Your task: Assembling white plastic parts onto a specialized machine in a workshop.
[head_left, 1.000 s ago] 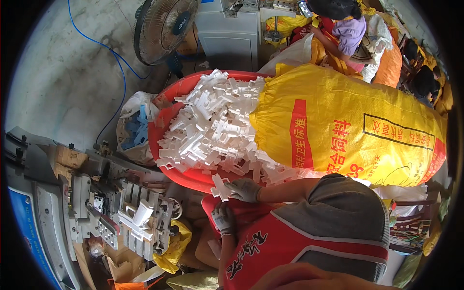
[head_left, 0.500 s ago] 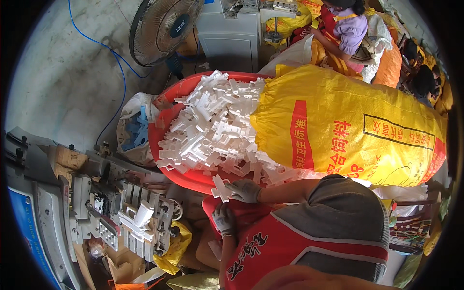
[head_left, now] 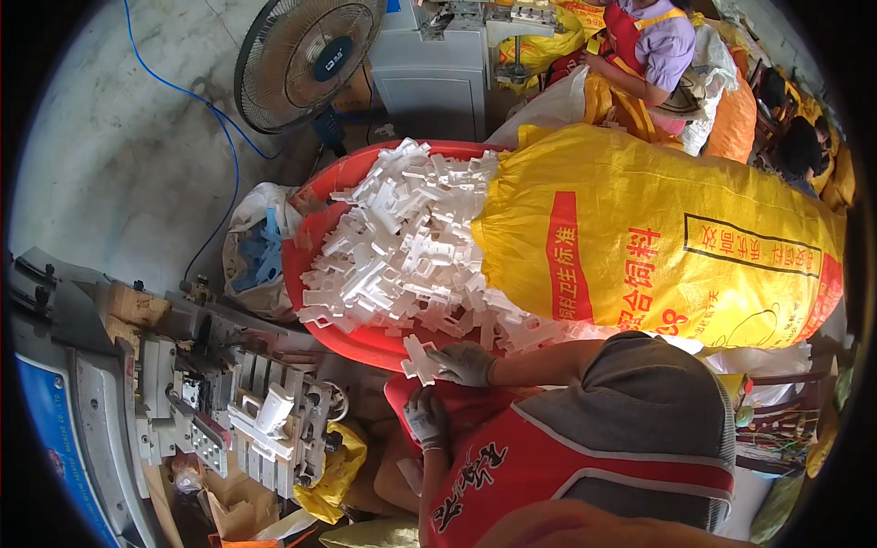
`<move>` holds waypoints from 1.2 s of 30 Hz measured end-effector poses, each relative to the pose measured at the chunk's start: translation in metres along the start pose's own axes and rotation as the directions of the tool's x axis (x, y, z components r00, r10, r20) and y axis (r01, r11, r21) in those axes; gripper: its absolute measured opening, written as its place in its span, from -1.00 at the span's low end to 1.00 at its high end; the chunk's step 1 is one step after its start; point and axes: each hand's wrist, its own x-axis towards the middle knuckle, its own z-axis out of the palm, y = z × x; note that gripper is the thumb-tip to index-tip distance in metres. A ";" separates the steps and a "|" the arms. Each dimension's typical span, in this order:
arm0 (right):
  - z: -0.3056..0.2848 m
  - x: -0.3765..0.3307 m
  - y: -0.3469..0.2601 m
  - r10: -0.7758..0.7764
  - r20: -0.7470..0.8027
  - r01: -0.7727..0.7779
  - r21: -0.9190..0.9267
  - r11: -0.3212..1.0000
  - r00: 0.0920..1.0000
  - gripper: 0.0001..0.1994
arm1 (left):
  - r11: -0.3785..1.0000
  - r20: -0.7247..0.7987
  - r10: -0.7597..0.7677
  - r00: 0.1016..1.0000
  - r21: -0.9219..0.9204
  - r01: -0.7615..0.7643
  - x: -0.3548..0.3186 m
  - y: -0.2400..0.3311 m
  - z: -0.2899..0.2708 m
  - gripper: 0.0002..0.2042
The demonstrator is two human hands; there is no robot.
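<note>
My right hand (head_left: 468, 363), in a grey glove, grips a white plastic part shaped like a toy pistol (head_left: 420, 360) at the front rim of the red tub (head_left: 352, 343). Just below it my left hand (head_left: 426, 419), also gloved, lies against the red apron (head_left: 498, 466) with its fingers curled; whatever they may hold is hidden. Many similar white plastic parts (head_left: 393, 237) are heaped in the tub. Another white part (head_left: 274, 409) sits on the metal fixture (head_left: 258, 447) of the machine at the lower left, apart from both hands.
A large yellow woven sack (head_left: 603, 237) leans over the tub's right side. Behind are a black fan (head_left: 306, 64) and a grey cabinet (head_left: 434, 87). A white bag of blue parts (head_left: 260, 247) stands left of the tub. Another person (head_left: 653, 55) sits at the top right.
My left hand has shifted slightly upward and its fingers look more curled. The right hand still holds the white part in nearly the same place.
</note>
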 end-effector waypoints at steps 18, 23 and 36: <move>-0.089 0.048 -0.021 0.073 -0.257 0.105 0.614 0.782 0.964 -0.60 | 0.999 -0.001 -0.034 0.999 0.029 0.034 -0.011 -0.009 0.002 -0.79; -0.258 0.077 -0.037 0.347 -0.462 0.424 0.887 0.184 0.816 -0.61 | 0.999 0.031 -0.046 0.998 0.011 0.046 -0.010 -0.013 0.006 -0.78; -0.422 0.020 -0.121 -0.609 -0.766 0.783 0.501 -0.368 0.203 -0.47 | 0.994 0.055 -0.110 0.992 0.001 0.110 -0.004 -0.001 -0.001 -0.78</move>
